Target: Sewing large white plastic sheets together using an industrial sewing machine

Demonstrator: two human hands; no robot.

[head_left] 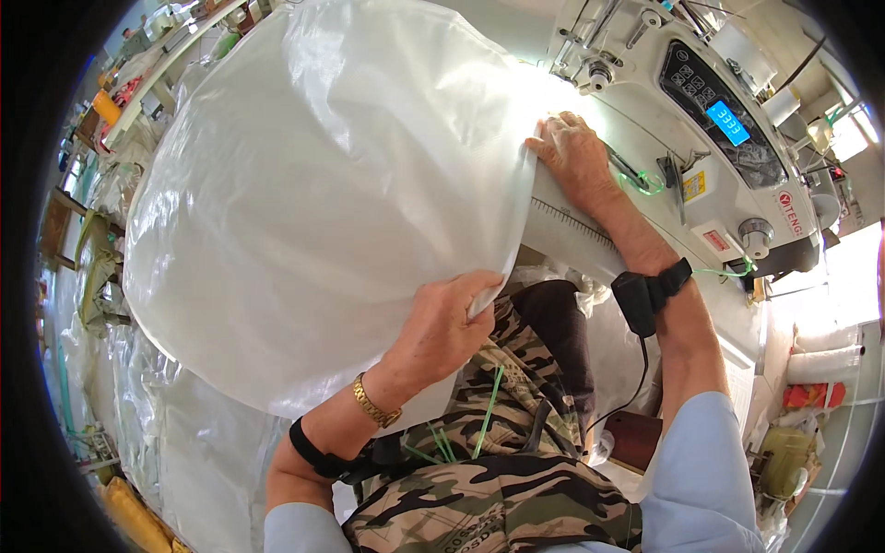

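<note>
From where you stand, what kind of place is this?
Most likely a sewing workshop. An industrial sewing machine with a lit control panel sits ahead; both hands, left hand and right hand, hold a big white woven sheet at it, and more white material is heaped below.

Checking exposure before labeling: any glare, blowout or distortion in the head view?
Head view: strong backlight shines through the white sheet, washing out the fabric by the right hand; fisheye bends the sewing machine; black vignette rings the frame; left hand sharp.
</note>
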